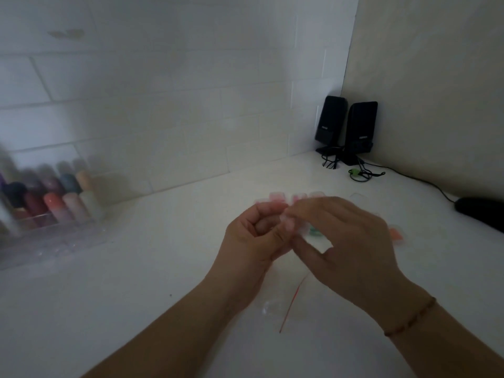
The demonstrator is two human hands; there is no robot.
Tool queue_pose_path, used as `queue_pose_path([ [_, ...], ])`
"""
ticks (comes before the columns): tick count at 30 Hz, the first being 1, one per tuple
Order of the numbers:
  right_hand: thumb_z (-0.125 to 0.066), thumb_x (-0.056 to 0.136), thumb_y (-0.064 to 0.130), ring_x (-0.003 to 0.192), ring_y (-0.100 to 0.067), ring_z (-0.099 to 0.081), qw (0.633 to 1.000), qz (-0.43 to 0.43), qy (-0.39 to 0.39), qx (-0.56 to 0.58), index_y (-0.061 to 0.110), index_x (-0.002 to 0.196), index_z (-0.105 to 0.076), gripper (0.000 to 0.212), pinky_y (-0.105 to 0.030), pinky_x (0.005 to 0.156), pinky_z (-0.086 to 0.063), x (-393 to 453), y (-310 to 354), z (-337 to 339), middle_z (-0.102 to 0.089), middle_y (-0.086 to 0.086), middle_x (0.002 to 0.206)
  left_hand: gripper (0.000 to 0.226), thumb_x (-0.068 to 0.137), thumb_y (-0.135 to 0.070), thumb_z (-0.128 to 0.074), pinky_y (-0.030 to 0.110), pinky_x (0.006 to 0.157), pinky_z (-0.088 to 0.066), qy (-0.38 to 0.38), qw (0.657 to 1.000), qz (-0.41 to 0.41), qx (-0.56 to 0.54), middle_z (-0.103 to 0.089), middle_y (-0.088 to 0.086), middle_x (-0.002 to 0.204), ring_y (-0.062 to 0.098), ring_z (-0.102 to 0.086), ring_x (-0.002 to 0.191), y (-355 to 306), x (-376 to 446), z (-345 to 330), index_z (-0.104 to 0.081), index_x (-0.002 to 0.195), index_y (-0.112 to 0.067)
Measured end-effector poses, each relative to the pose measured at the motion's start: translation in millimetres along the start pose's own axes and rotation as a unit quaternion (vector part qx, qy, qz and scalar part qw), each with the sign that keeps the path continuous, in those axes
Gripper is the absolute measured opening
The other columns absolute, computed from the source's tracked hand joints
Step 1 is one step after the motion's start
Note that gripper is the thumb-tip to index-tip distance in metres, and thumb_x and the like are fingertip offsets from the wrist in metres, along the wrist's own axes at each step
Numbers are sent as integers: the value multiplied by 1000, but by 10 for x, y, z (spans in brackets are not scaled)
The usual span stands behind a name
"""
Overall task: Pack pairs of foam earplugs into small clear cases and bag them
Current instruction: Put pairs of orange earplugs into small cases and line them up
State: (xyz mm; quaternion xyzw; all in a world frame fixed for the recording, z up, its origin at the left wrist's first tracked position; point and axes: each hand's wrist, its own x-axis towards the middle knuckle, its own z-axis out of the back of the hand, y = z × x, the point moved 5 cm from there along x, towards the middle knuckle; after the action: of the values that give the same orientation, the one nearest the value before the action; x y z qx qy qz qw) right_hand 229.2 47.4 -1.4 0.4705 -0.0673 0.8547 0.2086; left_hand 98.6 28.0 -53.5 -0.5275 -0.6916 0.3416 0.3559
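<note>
A white tabletop (pixel 136 282) fills the lower half of the view, dimly lit, with a brighter patch near its middle. Behind it, from 9 to 1 o'clock, runs a white wall (pixel 163 91) marked in a brick-like pattern of shallow joints. At 2 o'clock a plain beige wall (pixel 436 77) meets it in a corner. In that corner stand two black speakers (pixel 346 129) side by side, their black cables (pixel 362 173) loose on the table. At 9 o'clock sits a clear box (pixel 49 214) of coloured bottles (blurred). A black object (pixel 482 212) lies at 3 o'clock.
</note>
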Motion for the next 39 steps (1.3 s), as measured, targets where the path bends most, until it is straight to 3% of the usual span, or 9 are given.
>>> queue_pose_path([
  [2,-69,87,27,99,-19,-60,996,-28,-39,74,19,108,-72,23,-31,79,-50,-24,-62,6,-64,4,109,47,80,-23,-75,31,78,-57,24,999,7,-28,-68,20,109,26,-69,96,-48,-4,-42,-59,118,1],
  [4,-73,82,17,96,-21,-57,983,-59,-57,166,22,110,-69,28,-33,77,-48,-39,-106,12,-58,3,107,62,85,-45,-59,35,85,-56,68,993,64,-74,-64,24,120,32,-65,108,-56,-53,-118,-57,125,2],
  [6,-74,79,7,97,-21,-59,979,-48,-56,190,21,110,-66,34,-34,81,-49,-29,-75,17,-62,1,103,64,84,-51,-51,39,88,-56,96,983,111,-106,-67,25,116,34,-65,109,-41,-94,-153,-63,119,1],
  [11,-70,80,14,99,-19,-62,987,-25,-64,144,11,108,-67,29,-29,90,-47,-2,17,75,-66,5,104,60,76,-41,-77,36,87,-57,116,987,53,-95,-68,21,113,26,-69,101,-64,-67,-110,-64,117,2],
  [15,-72,80,8,93,-12,-68,991,-3,-79,110,9,88,-72,8,-28,82,-53,0,90,136,-73,4,96,76,70,-28,-83,33,79,-58,103,989,29,-106,-67,21,108,27,-69,95,-63,-39,-86,-49,126,10],
  [18,-70,83,15,81,-10,-70,996,5,-82,35,9,88,-75,9,-32,68,-56,-25,68,111,-75,5,89,68,59,-21,-91,31,71,-59,84,987,22,-136,-68,21,103,28,-71,89,-51,-21,-56,-56,112,3],
  [25,-67,85,20,54,-15,-64,994,41,-90,-54,14,79,-75,12,-32,51,-50,-62,82,51,-70,5,65,63,49,-18,-94,29,66,-58,64,989,13,-131,-68,22,93,27,-71,81,-44,-16,-44,-56,95,0],
  [29,-68,83,22,51,-11,-60,993,32,-91,-63,17,75,-74,11,-27,53,-44,-71,76,39,-67,8,60,62,46,-17,-95,30,66,-58,53,992,19,-115,-67,23,92,28,-71,80,-24,-18,-19,-58,92,0],
  [39,-69,81,19,54,-16,-63,990,45,-104,-82,16,72,-74,11,-33,56,-50,-75,136,53,-67,4,59,43,55,-14,-90,29,66,-58,72,989,15,-130,-70,20,85,24,-71,75,-34,-33,-40,-60,83,-2],
])
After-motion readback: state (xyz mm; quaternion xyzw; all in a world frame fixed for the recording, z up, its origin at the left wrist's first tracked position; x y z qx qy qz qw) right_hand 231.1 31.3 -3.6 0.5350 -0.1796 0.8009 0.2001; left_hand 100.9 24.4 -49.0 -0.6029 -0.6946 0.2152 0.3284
